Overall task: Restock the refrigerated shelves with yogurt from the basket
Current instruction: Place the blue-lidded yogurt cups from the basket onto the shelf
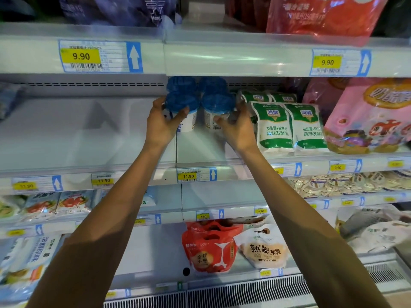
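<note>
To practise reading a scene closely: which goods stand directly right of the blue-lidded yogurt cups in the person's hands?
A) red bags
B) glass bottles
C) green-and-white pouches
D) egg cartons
C: the green-and-white pouches stand just right of the blue-lidded yogurt cups, which the left hand and right hand grip from either side.

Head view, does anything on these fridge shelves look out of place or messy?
Mostly tidy. The red pouch on the top shelf droops over its front edge, and the white bags at lower right lie slumped instead of standing. The blue-lidded yogurt cups stand upright.
</note>
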